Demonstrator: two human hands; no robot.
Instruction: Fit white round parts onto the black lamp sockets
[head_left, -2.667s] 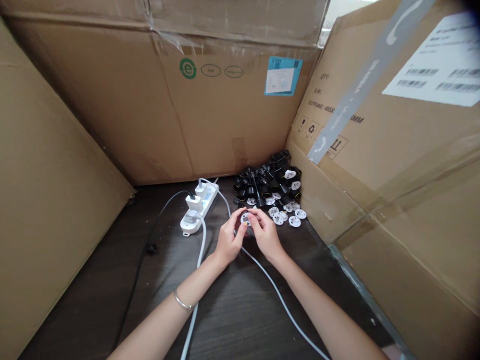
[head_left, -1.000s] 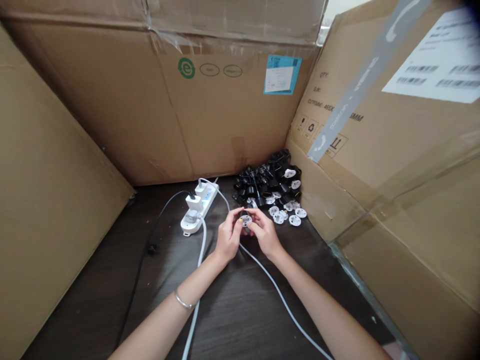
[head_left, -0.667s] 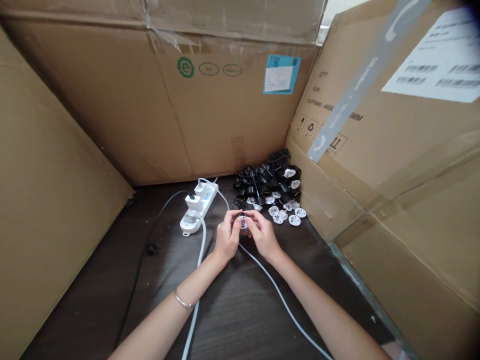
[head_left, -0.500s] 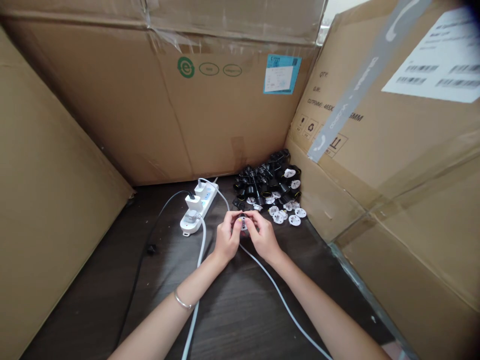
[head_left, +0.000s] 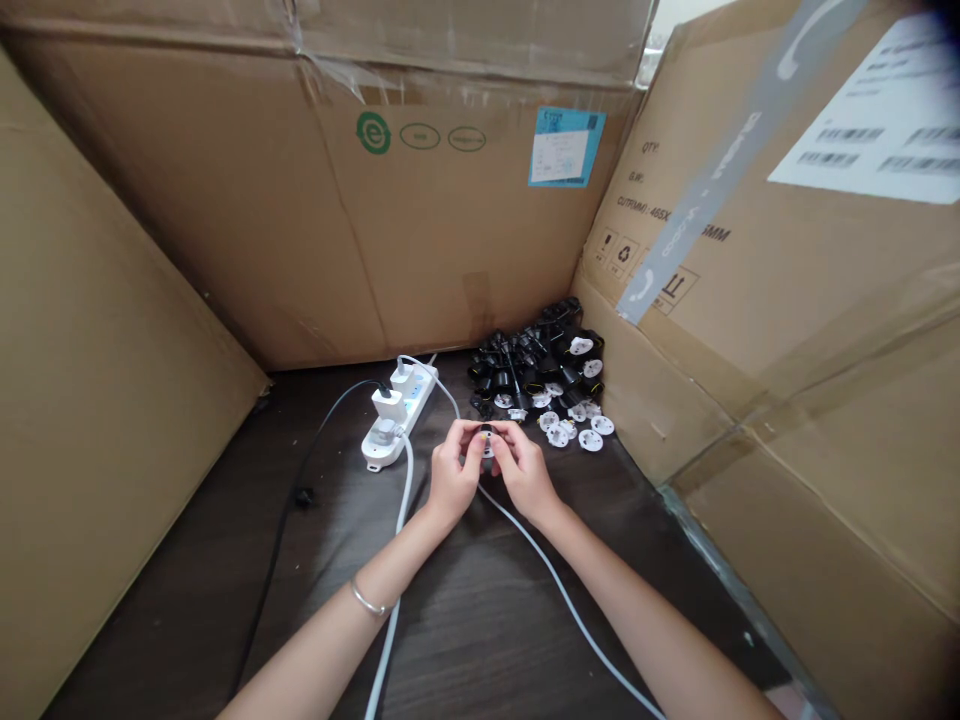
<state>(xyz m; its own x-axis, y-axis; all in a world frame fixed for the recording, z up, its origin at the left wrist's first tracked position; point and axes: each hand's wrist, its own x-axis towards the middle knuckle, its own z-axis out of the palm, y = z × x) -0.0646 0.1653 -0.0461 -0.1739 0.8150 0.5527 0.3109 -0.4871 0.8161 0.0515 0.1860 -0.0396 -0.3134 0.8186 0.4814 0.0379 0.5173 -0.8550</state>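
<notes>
Two hands, left hand (head_left: 454, 480) and right hand (head_left: 525, 478), each grip holding small plug part (head_left: 486, 434), white face now mostly hidden.

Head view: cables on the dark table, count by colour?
White round plastic cables: 2
Thin black cable: 1
Total: 3

The left forearm (head_left: 322, 640) and the right forearm (head_left: 645, 632) are bare, and the left hand (head_left: 452, 478) and the right hand (head_left: 526, 475) are bare too. Around the left wrist sits one thin, shiny silver bangle (head_left: 367, 601), plain and smooth.
</notes>
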